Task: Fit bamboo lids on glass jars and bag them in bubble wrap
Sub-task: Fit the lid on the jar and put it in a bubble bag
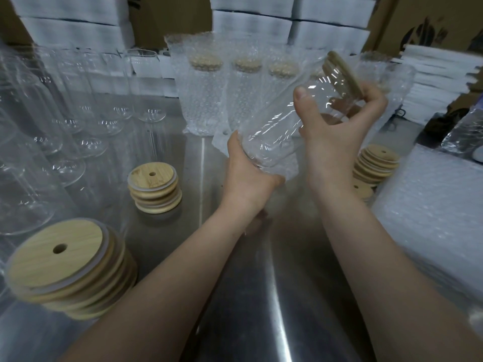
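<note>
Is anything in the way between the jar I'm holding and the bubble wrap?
Nothing visible. Both the left hand and right hand grip the jar, and its base meets the bubble wrap at the left hand.

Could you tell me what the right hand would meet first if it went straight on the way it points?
Probably the clear bubble-wrap bag just beyond the right hand, which grips the lidded clear glass jar; depth is hard to judge.
</note>
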`<action>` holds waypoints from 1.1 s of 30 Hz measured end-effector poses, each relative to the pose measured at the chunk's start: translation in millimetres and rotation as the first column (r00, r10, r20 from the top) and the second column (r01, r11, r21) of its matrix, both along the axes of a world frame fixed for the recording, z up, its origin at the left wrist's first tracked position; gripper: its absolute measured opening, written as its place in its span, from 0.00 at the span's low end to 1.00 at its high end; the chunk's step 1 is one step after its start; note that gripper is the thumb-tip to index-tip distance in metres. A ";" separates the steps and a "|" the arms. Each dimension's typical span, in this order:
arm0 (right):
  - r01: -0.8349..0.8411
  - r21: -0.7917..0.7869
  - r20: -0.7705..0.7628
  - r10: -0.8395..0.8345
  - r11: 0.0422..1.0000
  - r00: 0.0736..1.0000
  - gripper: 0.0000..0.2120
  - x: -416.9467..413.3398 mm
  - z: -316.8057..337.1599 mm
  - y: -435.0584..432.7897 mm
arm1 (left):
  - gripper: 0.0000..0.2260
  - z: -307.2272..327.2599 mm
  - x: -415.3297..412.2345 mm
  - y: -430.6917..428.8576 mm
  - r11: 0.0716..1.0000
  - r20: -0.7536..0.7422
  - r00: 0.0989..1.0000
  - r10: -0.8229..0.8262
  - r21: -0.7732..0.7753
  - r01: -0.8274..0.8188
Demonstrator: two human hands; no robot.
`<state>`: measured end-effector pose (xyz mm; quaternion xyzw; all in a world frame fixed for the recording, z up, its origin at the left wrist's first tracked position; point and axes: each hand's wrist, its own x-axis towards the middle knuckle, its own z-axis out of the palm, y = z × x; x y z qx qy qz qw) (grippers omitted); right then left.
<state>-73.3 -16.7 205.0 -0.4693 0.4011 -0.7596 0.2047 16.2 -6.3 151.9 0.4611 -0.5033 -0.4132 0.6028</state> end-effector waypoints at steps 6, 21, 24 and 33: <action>0.047 -0.093 -0.209 -0.066 0.995 0.976 0.31 -1.6 -2.4 1.6 | 0.37 6.8 4.2 -0.8 0.992 -0.166 0.985 0.041 0.121 -0.021; 0.092 -0.085 -0.210 -0.108 0.992 0.972 0.33 -9.7 -6.4 -6.3 | 0.15 14.3 13.2 7.2 0.968 -0.169 0.964 0.205 -0.111 -0.226; 0.126 -0.048 -0.160 -0.132 0.991 0.978 0.33 -11.6 -6.7 -9.7 | 0.16 9.6 12.9 7.3 0.962 0.060 0.981 0.184 -0.214 -0.168; 0.085 0.048 -0.034 -0.083 0.995 0.996 0.32 -14.7 -5.4 -13.5 | 0.43 -2.2 22.5 -4.3 0.925 0.640 0.713 0.286 -0.379 -0.031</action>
